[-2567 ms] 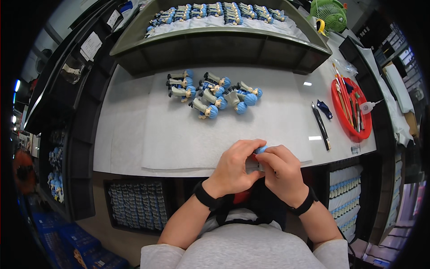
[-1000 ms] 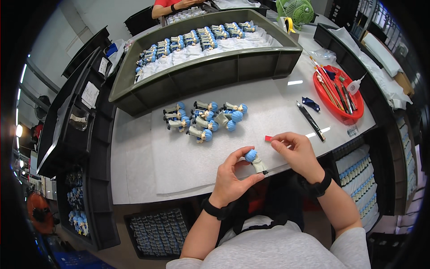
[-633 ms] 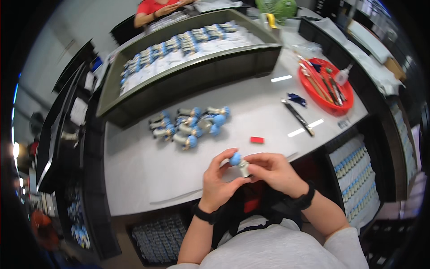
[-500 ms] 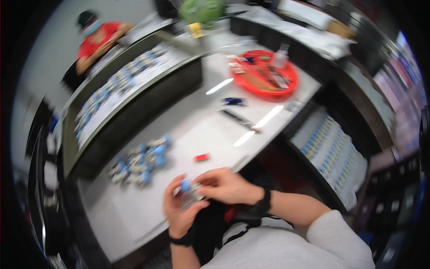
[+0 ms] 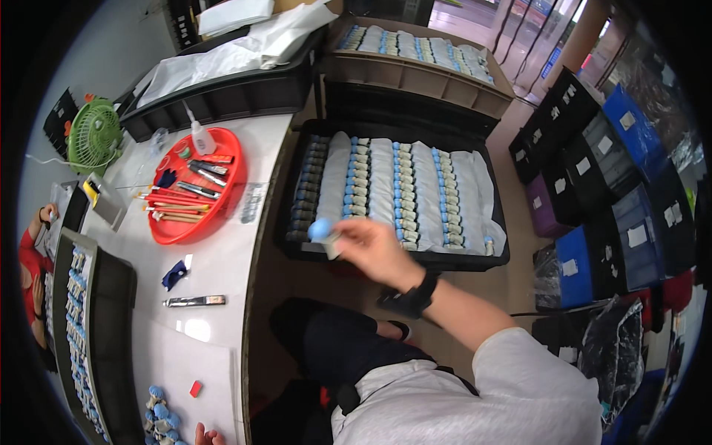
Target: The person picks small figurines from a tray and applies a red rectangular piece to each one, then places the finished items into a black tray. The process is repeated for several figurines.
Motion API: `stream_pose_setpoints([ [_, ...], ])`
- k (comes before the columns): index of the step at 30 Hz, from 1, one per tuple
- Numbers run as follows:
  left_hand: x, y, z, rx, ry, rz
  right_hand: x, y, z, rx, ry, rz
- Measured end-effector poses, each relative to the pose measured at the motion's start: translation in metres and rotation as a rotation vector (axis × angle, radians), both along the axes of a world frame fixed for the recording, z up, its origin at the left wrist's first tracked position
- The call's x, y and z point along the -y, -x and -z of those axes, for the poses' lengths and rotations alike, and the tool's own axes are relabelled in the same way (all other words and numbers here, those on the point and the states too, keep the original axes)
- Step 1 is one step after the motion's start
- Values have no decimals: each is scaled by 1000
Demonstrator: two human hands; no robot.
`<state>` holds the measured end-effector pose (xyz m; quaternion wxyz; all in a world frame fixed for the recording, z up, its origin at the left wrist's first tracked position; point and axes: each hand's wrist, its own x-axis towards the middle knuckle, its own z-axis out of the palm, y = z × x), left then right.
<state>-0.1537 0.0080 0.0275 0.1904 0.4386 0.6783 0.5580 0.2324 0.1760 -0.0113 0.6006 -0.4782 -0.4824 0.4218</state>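
My right hand [image 5: 378, 256] pinches a small blue-topped figurine [image 5: 321, 230] with a pale lower part, its fine detail blurred. It is held above the near left side of a black crate [image 5: 460, 261], where rows of similar figurines [image 5: 404, 193] lie between strips of white cloth. Only the fingertips of my left hand [image 5: 209, 436] show at the lower edge, slightly apart, with nothing visible in them. Beside them on the white table [image 5: 222, 259] is a loose pile of blue-and-cream figurines [image 5: 159, 415], and a small red block [image 5: 196, 389] lies just beyond.
A red tray [image 5: 239, 178] holds brushes, pens and a white bottle. A black marker-like stick [image 5: 194, 301] and dark blue cloth [image 5: 174, 275] lie nearer. Another figurine-filled bin [image 5: 115, 297] stands left, with a person in red [image 5: 30, 259] behind it. Stacked boxes [image 5: 586, 170] line the right.
My view has swung right toward the crate. My right hand has carried the figurine off the table to above the crate; my left hand has let go of it and stayed near the pile.
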Motion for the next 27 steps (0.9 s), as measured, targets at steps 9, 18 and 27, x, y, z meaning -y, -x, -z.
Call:
stream_pose_setpoints([
  [9,-9,-5,-2,-62,54,-6,51,-262,103,-407,359,881],
  [18,-10,-4,1,-120,70,-13,89,-359,153,275,661,1175],
  [27,-7,-4,2,-128,59,-51,75,-308,107,1110,994,1039],
])
